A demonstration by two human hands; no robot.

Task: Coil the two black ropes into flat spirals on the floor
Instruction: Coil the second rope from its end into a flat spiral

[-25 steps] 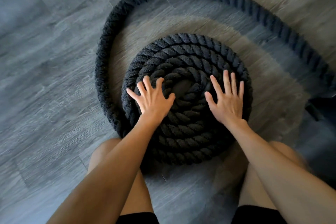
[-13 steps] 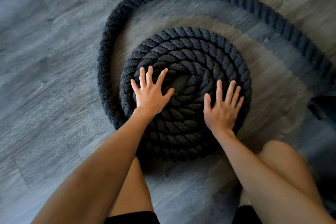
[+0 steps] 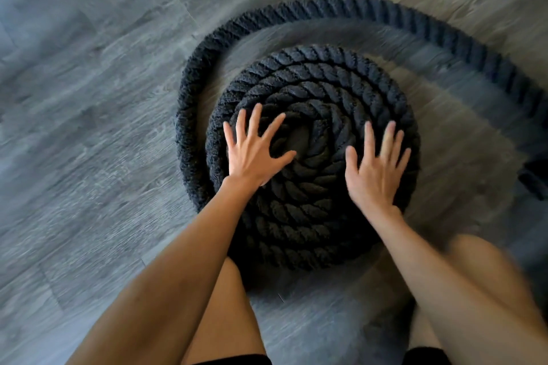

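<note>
Rope, thick, heavy and rough-twisted by the look, is pressed flat on the floor as a spiral under the spread left hand and right hand, and is probably best turned by palm friction.

The scene is dim and cool in tone, with a warm patch of light on the floor at the far right. The black rope reads nearly as a dark mass, its twist sharpest on the far turns. Motion blur smears the right hand, its fingers ghosted, and the right knee. Floor planks bend and streak toward the edges.
</note>
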